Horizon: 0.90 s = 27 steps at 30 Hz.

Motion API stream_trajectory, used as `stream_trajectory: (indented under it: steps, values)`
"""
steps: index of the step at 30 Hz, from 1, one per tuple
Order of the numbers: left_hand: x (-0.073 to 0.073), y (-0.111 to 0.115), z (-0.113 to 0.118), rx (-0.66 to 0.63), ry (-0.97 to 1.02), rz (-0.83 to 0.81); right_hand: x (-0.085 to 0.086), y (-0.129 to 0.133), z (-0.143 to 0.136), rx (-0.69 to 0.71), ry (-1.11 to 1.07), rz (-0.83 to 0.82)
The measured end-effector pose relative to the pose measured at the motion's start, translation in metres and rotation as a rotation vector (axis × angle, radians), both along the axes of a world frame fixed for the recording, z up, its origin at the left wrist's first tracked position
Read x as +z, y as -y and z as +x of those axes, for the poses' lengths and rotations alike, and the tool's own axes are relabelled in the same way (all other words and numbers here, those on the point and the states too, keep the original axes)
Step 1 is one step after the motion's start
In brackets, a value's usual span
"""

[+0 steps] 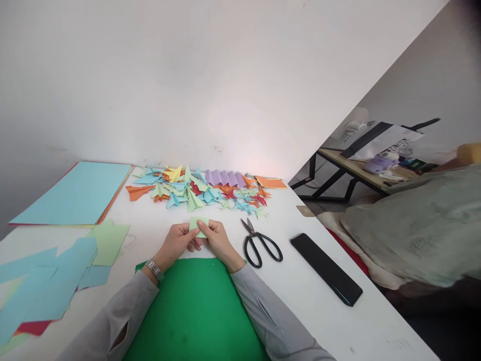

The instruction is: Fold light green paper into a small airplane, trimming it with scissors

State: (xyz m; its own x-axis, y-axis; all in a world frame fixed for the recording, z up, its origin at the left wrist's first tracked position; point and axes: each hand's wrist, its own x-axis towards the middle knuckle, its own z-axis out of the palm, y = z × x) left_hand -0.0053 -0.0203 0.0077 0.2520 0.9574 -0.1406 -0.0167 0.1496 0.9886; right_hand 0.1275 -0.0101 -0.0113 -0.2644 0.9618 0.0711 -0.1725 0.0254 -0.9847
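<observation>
Between my two hands is a small piece of light green paper [199, 226], held just above the white table. My left hand [179, 241], with a metal watch at the wrist, pinches its left side. On its right side my right hand [217, 239] grips it, the thumb pressed on its face. Behind the paper lies a heap of small folded paper pieces, some shaped like planes [194, 199], in several colours. A purple pleated paper strip [224, 178] rests at the back of that heap. Right of my hands, black-handled scissors [259, 243] lie with the blades slightly apart.
A stack of large coloured sheets [75, 193] is at the back left, with loose paper pieces [67, 276] in front. A long black object [326, 268] lies near the right table edge. Beyond it are a bed-like surface with cloth [409, 225] and a shelf [351, 165].
</observation>
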Motion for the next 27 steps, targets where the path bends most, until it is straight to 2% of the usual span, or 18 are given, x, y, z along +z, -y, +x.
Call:
stream_trajectory:
  steps: [12, 22, 27]
  values:
    - [0.0028, 0.0010, 0.0000, -0.019, 0.026, 0.028, 0.0042, 0.0006, -0.0003, -0.063, -0.017, -0.020]
    - [0.0026, 0.0004, -0.0007, 0.013, 0.061, 0.009, 0.0087, 0.0032, -0.0019, -0.037, -0.028, -0.009]
    - [0.0015, -0.0001, -0.0013, 0.006, 0.050, 0.005, 0.0041, 0.0009, -0.0015, -0.093, -0.033, -0.021]
